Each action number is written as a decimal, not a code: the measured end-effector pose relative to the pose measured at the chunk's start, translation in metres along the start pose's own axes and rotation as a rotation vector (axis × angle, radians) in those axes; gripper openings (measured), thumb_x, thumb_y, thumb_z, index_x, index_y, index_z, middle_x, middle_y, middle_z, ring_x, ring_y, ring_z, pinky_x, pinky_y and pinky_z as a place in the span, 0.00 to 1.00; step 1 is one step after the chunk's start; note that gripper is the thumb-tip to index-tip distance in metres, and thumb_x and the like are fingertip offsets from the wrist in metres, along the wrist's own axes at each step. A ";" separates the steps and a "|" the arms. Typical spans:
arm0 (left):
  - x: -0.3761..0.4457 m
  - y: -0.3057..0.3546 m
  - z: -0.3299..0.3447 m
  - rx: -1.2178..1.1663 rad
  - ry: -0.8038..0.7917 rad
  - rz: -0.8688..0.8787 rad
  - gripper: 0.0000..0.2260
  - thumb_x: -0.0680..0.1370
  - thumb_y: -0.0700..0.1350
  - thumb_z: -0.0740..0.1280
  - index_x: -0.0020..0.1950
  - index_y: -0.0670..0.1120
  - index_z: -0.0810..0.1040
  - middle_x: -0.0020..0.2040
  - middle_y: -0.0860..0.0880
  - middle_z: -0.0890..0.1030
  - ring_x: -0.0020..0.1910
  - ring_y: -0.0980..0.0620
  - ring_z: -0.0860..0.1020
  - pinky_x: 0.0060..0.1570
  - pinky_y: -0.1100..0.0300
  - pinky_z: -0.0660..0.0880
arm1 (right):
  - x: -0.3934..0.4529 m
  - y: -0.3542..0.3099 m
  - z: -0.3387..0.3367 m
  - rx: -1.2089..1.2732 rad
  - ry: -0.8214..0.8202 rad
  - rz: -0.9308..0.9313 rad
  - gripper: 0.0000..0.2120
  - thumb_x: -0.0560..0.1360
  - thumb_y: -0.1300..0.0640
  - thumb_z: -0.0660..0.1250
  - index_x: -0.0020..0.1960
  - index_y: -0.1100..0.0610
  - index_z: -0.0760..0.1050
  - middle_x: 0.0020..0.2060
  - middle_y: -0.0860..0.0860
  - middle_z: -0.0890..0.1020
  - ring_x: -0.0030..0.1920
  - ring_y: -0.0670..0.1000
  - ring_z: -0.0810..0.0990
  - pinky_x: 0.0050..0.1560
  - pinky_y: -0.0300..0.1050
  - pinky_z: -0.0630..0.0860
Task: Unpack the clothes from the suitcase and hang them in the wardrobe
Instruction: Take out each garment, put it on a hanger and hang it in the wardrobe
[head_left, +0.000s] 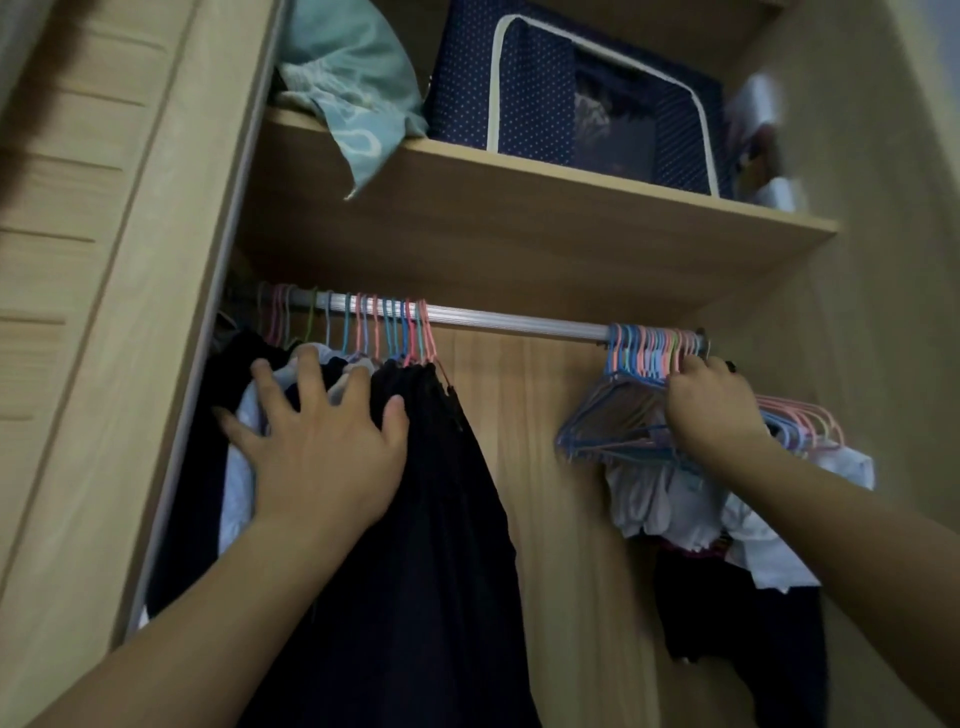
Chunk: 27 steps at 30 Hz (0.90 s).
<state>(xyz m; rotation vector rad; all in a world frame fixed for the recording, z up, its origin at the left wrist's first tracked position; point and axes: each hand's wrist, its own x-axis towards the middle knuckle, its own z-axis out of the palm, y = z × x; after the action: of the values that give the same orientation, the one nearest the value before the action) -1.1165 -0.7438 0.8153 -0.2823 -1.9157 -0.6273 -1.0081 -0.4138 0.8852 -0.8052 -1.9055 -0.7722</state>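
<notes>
Top left corner was just a dark blur, couldn't tell what it was. The left hand (317, 447) had its fingers spread flat, pressing on the dark clothes (415, 519) hanging at the left end of the rail (519, 318); their lower part ran out of frame. No readable writing anywhere, not even on the dotted navy storage box (524, 98) up on the shelf (519, 208). The right hand (714, 410) was curled around the bunched pastel hangers (623, 410) at the right end, white clothes (670, 499) below, all smeared by motion.
</notes>
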 end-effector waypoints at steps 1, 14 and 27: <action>0.001 0.002 -0.002 -0.007 -0.006 -0.005 0.25 0.82 0.62 0.49 0.77 0.58 0.62 0.81 0.46 0.49 0.80 0.35 0.44 0.71 0.25 0.46 | 0.003 -0.003 -0.005 0.053 0.015 0.018 0.11 0.75 0.60 0.66 0.56 0.60 0.78 0.54 0.59 0.79 0.55 0.61 0.77 0.50 0.53 0.75; -0.042 0.028 -0.013 -0.084 0.187 0.326 0.22 0.76 0.49 0.65 0.70 0.49 0.75 0.73 0.40 0.69 0.75 0.36 0.62 0.74 0.33 0.54 | -0.034 -0.015 -0.036 0.330 0.195 -0.031 0.12 0.70 0.65 0.68 0.53 0.60 0.74 0.42 0.62 0.84 0.45 0.65 0.82 0.44 0.52 0.69; -0.392 0.126 0.064 -1.102 -0.596 0.147 0.24 0.74 0.43 0.65 0.71 0.42 0.74 0.70 0.37 0.70 0.70 0.40 0.69 0.74 0.54 0.62 | -0.541 0.086 0.011 1.166 -0.296 0.697 0.11 0.83 0.63 0.60 0.49 0.52 0.78 0.36 0.50 0.82 0.35 0.52 0.83 0.35 0.45 0.81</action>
<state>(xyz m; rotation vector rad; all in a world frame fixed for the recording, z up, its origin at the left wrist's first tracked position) -0.9433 -0.5696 0.4788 -1.4130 -1.8586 -1.5887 -0.7390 -0.4739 0.4119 -0.7169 -1.7210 0.8724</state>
